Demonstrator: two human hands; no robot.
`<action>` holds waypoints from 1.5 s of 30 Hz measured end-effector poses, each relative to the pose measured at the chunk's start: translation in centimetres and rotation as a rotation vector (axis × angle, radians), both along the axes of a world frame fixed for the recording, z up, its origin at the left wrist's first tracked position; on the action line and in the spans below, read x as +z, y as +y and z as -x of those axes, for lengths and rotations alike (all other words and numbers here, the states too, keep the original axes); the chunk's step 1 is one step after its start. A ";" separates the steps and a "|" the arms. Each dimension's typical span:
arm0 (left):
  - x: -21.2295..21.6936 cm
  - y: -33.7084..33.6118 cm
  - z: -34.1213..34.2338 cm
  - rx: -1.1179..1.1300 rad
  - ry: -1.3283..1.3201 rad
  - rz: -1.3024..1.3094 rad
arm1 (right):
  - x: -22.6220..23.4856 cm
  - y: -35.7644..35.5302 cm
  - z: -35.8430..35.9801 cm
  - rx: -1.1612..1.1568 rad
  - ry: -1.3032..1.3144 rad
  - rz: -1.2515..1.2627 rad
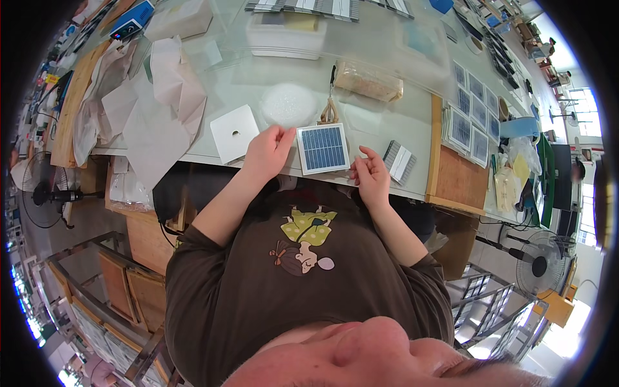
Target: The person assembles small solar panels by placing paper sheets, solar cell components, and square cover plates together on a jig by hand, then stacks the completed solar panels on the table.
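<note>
A small solar panel with blue cells and a pale frame lies face up at the table's near edge, in front of me. At its upper left corner are the closed fingers of my left hand, seemingly pinching the frame. My right hand is beside the panel's lower right edge, fingers loosely bent and apart, fingertips close to the frame. Left of the panel lies a white square plate with a small dark hole. Behind it sits a round white translucent mound. A tool with tan handles lies just beyond the panel.
A wrapped tan block lies farther back. Grey striped strips are right of my right hand. Several solar panels cover a board at the right. Crumpled paper spreads leftward. A white bin and blue device stand behind.
</note>
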State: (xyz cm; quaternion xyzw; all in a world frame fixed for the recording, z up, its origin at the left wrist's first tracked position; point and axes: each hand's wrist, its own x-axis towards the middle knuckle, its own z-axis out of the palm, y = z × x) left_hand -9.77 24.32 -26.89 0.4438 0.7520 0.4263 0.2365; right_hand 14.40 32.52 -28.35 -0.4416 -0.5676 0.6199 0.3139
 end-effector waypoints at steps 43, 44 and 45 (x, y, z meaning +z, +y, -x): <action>-1.0 -3.6 -3.2 -0.153 -0.169 -0.163 | 0.6 0.5 1.9 -0.059 0.128 0.245; -0.3 -3.3 -3.1 -0.178 0.308 -0.420 | 0.7 0.5 1.8 -0.065 0.119 0.241; 0.5 -3.1 -3.1 -0.184 0.307 -0.425 | 0.8 0.5 1.7 -0.074 0.110 0.235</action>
